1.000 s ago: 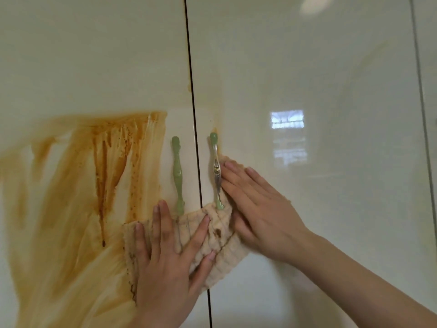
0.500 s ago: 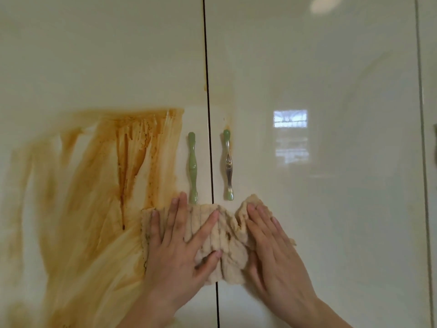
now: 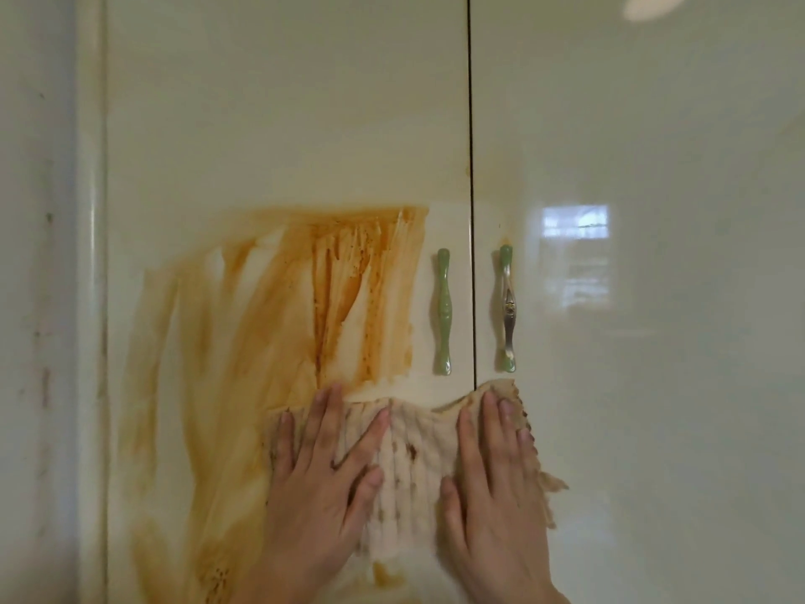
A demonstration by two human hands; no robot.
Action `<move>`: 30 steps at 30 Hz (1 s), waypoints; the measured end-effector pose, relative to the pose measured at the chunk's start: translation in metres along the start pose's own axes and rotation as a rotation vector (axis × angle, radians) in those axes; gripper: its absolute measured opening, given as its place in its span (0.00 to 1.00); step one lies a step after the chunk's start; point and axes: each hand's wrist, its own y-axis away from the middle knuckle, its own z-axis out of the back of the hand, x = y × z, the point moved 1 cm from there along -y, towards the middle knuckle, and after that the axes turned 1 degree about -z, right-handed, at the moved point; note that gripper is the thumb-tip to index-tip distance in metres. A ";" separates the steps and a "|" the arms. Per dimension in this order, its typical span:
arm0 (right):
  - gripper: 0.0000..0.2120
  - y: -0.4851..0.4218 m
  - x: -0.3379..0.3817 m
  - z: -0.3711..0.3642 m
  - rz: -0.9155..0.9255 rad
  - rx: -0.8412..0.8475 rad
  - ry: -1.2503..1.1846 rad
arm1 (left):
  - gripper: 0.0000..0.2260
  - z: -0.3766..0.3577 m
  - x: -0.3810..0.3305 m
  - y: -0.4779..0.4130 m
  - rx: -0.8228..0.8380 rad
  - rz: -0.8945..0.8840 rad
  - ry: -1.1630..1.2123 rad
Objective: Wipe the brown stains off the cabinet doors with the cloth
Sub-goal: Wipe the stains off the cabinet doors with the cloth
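Two glossy cream cabinet doors meet at a dark vertical seam. The left door [image 3: 283,124] carries a wide smeared brown stain [image 3: 279,324] that runs from handle height down past the bottom of the view. A beige ribbed cloth [image 3: 409,464], spotted brown, lies spread flat across the seam just below the handles. My left hand [image 3: 322,481] presses its left part with fingers spread. My right hand [image 3: 492,481] presses its right part on the right door [image 3: 653,385]. A small brown patch [image 3: 385,577] shows under the cloth.
Two slim green handles stand upright either side of the seam, the left handle [image 3: 443,311] and the right handle [image 3: 507,307], right above the cloth. A pale vertical frame post [image 3: 89,298] borders the left door. The right door reflects a window.
My right hand has come down from the right handle onto the cloth below it. The cloth is now spread wider across the seam. The view has shifted left, so the doors appear further right.
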 end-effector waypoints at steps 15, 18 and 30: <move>0.33 -0.046 0.085 -0.031 0.058 0.033 0.071 | 0.34 0.012 0.050 0.012 0.070 0.328 -0.020; 0.34 -0.079 0.096 -0.032 -0.010 -0.004 0.053 | 0.34 0.023 0.056 -0.027 0.026 0.343 -0.004; 0.34 -0.182 0.097 -0.028 -0.138 -0.104 0.094 | 0.34 0.077 0.125 -0.155 -0.122 -0.083 -0.190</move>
